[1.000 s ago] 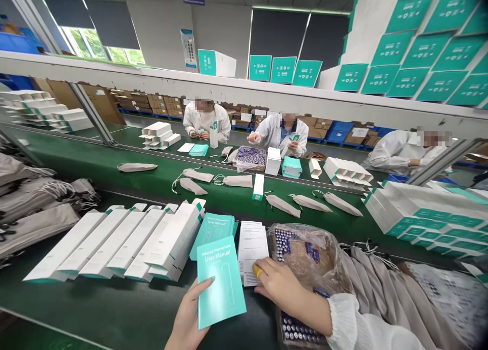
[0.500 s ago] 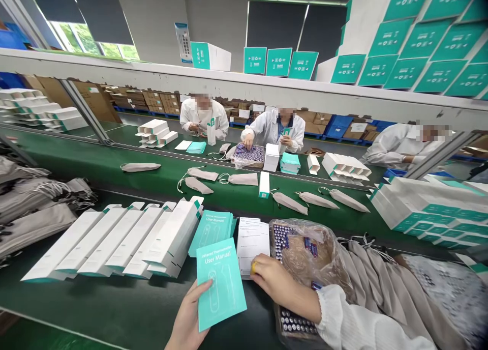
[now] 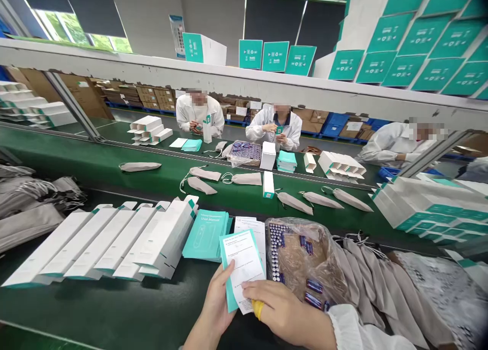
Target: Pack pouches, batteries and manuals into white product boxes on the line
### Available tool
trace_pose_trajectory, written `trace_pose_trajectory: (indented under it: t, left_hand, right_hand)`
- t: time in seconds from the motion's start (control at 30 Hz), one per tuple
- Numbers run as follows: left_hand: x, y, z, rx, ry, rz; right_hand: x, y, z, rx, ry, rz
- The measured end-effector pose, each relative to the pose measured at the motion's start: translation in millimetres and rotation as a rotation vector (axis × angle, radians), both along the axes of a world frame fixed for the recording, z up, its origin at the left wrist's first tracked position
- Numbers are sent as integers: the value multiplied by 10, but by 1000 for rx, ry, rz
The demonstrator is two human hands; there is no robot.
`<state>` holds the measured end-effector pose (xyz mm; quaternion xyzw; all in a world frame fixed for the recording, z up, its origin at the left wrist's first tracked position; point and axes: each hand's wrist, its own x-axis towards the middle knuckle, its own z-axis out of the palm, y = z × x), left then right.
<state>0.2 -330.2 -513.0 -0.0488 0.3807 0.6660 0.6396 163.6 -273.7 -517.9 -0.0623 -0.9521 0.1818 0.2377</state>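
Note:
My left hand (image 3: 217,304) grips a teal user manual (image 3: 229,284) from below. A white printed sheet (image 3: 244,268) lies on top of the manual. My right hand (image 3: 278,309), with a yellow finger cot, pinches the sheet's lower edge against it. Just behind lie a stack of teal manuals (image 3: 204,235) and a pile of white sheets (image 3: 249,225). To the right sits a plastic-lined box of batteries (image 3: 293,253).
A fan of flat white cartons (image 3: 95,243) lies to the left. Grey drawstring pouches (image 3: 381,279) are heaped on the right and at the far left. A green conveyor (image 3: 114,156) carries pouches and a small box (image 3: 269,183). Three people in white coats work across it.
My right hand has lifted a white sheet off the pile and laid it on the manual. Both hands have moved closer together, and the view has shifted right.

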Motion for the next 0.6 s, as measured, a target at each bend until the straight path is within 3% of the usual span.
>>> trace_pose_trajectory:
  t: [0.2,0.3,0.37,0.43,0.5,0.6]
  left_hand:
    - [82,63,-86,-17,65,-25]
    - [79,58,-106,-29,84,-25]
    - [59,40,-97,-34,98,-21]
    - [35,14,-70,-64,101,-25]
    - [23,-20,-33,-89,91,-36]
    - [44,-84,12,-80,82,-57]
  right_hand:
    - [87,67,102,20,-113,18]
    - [84,45,189,-101,-122,50]
    - [97,190,263,-215,-142,27]
    - [132,564,346,-255,-188,-190]
    - [197,1128,419,-217,-265,-588]
    - [366,1982,454,-171,-348,-852]
